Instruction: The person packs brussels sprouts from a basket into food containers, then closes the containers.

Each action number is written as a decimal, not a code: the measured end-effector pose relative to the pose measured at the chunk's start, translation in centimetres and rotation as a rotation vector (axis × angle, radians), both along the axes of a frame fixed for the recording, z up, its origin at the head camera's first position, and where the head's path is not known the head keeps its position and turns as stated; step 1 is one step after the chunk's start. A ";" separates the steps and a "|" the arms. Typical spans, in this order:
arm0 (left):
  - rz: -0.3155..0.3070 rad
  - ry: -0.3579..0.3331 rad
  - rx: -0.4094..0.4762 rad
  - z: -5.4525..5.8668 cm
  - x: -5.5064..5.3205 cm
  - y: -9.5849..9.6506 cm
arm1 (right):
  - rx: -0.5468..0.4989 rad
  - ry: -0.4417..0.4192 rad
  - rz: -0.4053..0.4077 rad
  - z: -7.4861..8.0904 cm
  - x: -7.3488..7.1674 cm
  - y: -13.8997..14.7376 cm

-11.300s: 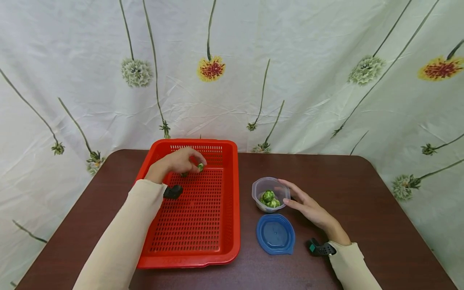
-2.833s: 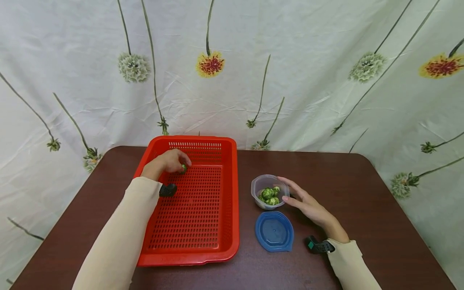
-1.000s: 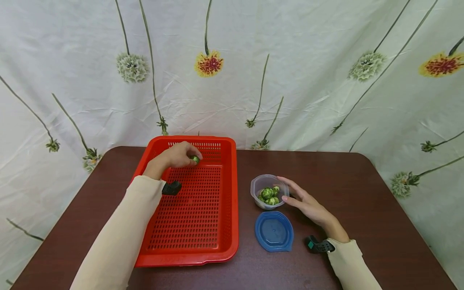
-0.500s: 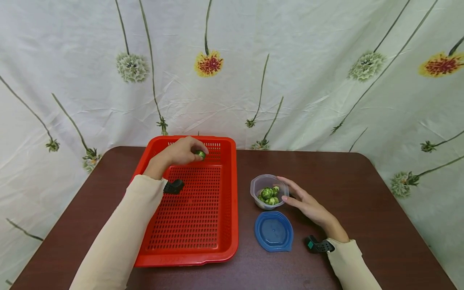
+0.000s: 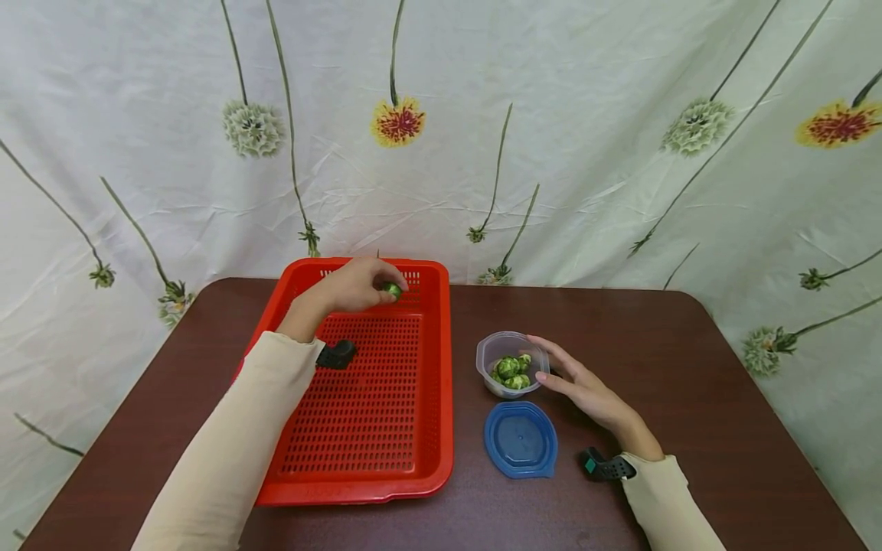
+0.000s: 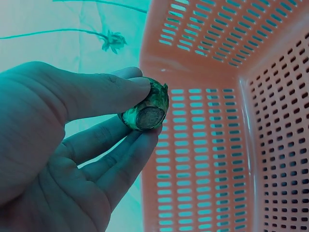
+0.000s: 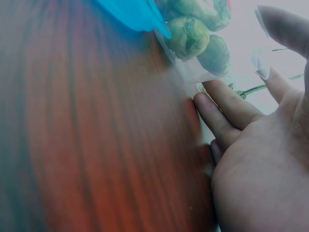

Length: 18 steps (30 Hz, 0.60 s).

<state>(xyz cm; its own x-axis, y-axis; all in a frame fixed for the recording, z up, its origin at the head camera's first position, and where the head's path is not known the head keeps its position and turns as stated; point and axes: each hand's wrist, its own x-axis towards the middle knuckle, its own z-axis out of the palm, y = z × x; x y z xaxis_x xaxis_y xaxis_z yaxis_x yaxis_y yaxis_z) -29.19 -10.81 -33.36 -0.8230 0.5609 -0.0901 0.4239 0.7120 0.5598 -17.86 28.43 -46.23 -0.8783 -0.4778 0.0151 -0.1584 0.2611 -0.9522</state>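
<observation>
Between thumb and fingertips, my left hand (image 5: 351,285) pinches a Brussels sprout (image 5: 394,291) over the back part of a red perforated basket (image 5: 444,398). The sprout's cut stem end (image 6: 150,117) faces the left wrist camera. My right hand (image 5: 586,392) rests at the right side of a clear plastic container (image 5: 486,360), thumb on the near side and a finger at the far rim, fingers fairly straight. Several sprouts (image 5: 509,369) lie inside it. The right wrist view shows the sprouts (image 7: 187,38) through the container's wall, beyond the fingers.
A blue lid (image 5: 521,440) lies on the dark wooden table (image 5: 689,367), just in front of the container. The basket stands left of both. Behind the table hangs a white flowered cloth (image 5: 579,153). Dark straps (image 5: 338,354) circle both wrists.
My left hand has lifted the sprout from the basket's back left and carried it rightward and up. Earlier, another sprout was added to the container. The right hand has stayed put.
</observation>
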 end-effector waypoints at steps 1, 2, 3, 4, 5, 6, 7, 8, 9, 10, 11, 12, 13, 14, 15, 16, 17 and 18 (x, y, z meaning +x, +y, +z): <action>-0.006 0.005 0.003 0.1 0.0 0.1 | 0.000 -0.001 0.001 0.0 0.0 0.0; -0.013 0.012 0.005 0.2 0.1 0.2 | 0.000 0.000 0.003 0.0 0.0 0.0; -0.022 0.017 0.008 0.3 0.2 0.4 | 0.000 0.001 0.004 0.0 0.0 0.0; -0.034 0.027 0.011 0.4 0.2 0.5 | -0.002 0.003 0.007 0.0 0.0 0.0; -0.049 0.038 0.015 0.6 0.3 0.6 | -0.002 0.004 0.009 0.0 0.0 0.0; -0.059 0.043 0.016 0.7 0.4 0.7 | -0.003 0.003 0.011 0.0 0.0 0.0; -0.070 0.051 0.019 0.8 0.4 0.8 | -0.006 0.004 0.013 -0.1 0.0 0.1; -0.078 0.057 0.019 0.9 0.5 1.0 | -0.009 0.005 0.015 -0.1 -0.1 0.1; -0.085 0.062 0.019 1.0 0.6 1.1 | -0.011 0.004 0.016 -0.1 -0.1 0.1; -0.091 0.066 0.019 1.1 0.7 1.2 | -0.014 0.002 0.016 -0.1 -0.1 0.1; -0.094 0.067 0.018 1.2 0.7 1.4 | -0.014 0.001 0.016 -0.1 -0.1 0.1; -0.097 0.068 0.018 1.3 0.8 1.5 | -0.014 0.001 0.015 -0.1 -0.1 0.1; -0.102 0.070 0.020 1.4 0.9 1.7 | -0.014 0.003 0.016 -0.1 -0.1 0.1; -0.107 0.071 0.021 1.4 0.9 1.8 | -0.015 0.004 0.015 -0.1 -0.1 0.0; -0.112 0.072 0.024 1.5 1.0 2.0 | -0.015 0.006 0.016 -0.1 -0.1 0.0; -0.117 0.072 0.028 1.6 1.1 2.1 | -0.015 0.008 0.017 -0.1 0.0 0.0; -0.119 0.067 0.033 1.7 1.2 2.3 | -0.015 0.011 0.019 -0.1 0.0 0.0; -0.122 0.065 0.036 1.8 1.4 2.4 | -0.015 0.013 0.022 -0.1 0.0 0.0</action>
